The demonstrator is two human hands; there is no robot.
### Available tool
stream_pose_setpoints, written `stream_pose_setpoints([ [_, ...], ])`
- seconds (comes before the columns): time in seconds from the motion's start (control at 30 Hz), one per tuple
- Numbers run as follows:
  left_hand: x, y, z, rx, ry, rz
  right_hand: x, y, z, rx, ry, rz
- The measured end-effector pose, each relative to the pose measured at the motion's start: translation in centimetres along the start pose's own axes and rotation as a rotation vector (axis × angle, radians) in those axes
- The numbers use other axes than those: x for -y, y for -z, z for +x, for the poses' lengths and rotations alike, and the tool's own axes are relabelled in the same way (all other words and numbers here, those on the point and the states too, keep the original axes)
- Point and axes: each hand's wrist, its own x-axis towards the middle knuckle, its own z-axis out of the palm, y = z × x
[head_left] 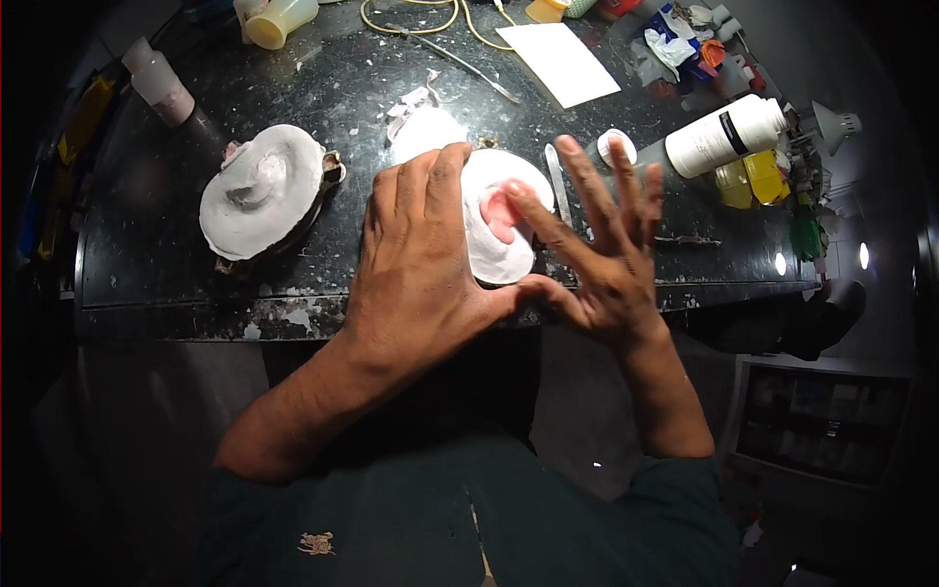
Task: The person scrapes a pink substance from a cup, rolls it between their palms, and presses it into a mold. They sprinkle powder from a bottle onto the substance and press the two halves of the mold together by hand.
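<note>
A round white plaster mould (501, 256) with pink material (501, 213) in its hollow sits near the table's front edge. My left hand (416, 249) wraps round the mould's left side, fingers close together. With its index fingertip my right hand (602, 245) touches the pink material; its other fingers are spread and raised, and its thumb lies at the mould's lower edge, near my left thumb. To the left is a second white plaster mould (264, 191) in a metal frame, with a swirled raised centre.
Beyond my hands lie a metal spatula (558, 181), a small white lid (616, 147), a white sheet (562, 64), and a thin tool (469, 67). A white bottle (724, 137) lies on the right; a clear bottle (159, 86) and yellowish cup (279, 22) are at the back left.
</note>
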Motion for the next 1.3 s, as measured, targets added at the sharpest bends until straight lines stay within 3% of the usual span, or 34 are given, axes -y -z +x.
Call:
stream_pose_setpoints([
  [0.17, 0.2, 0.1, 0.2, 0.013, 0.0, 0.006, -0.6, 0.8, 0.0, -0.014, -0.049, 0.014],
  [0.3, 0.5, 0.2, 0.2, 0.006, -0.022, 0.033, 0.0, 0.6, -0.2, 0.041, 0.053, 0.08],
  [0.4, 0.4, 0.2, 0.1, 0.02, -0.013, 0.012, 0.3, -0.7, 0.1, -0.045, -0.025, 0.197],
  [0.43, 0.4, 0.1, 0.2, 0.019, -0.018, 0.013, 0.4, -0.6, 0.0, 0.045, -0.003, 0.199],
  [0.5, 0.5, 0.0, 0.1, 0.013, -0.022, 0.051, -0.4, 0.6, -0.3, 0.02, 0.064, 0.233],
  [0.63, 0.3, 0.2, 0.1, 0.028, -0.033, 0.034, 0.5, -0.6, 0.7, -0.067, -0.002, 0.385],
  [0.93, 0.3, 0.1, 0.1, 0.021, -0.036, 0.029, 1.0, 0.3, 0.3, -0.033, -0.003, 0.163],
  [1.03, 0.3, -0.1, 0.0, 0.009, -0.023, 0.02, 0.9, -0.3, 0.7, -0.115, -0.015, 0.272],
  [1.2, 0.2, 0.2, 0.1, 0.028, -0.001, 0.023, 0.2, -0.9, 1.1, -0.064, -0.049, 0.202],
  [1.3, 0.6, 0.1, 0.0, 0.006, -0.033, -0.002, 1.0, -0.4, 0.5, -0.021, 0.033, 0.245],
])
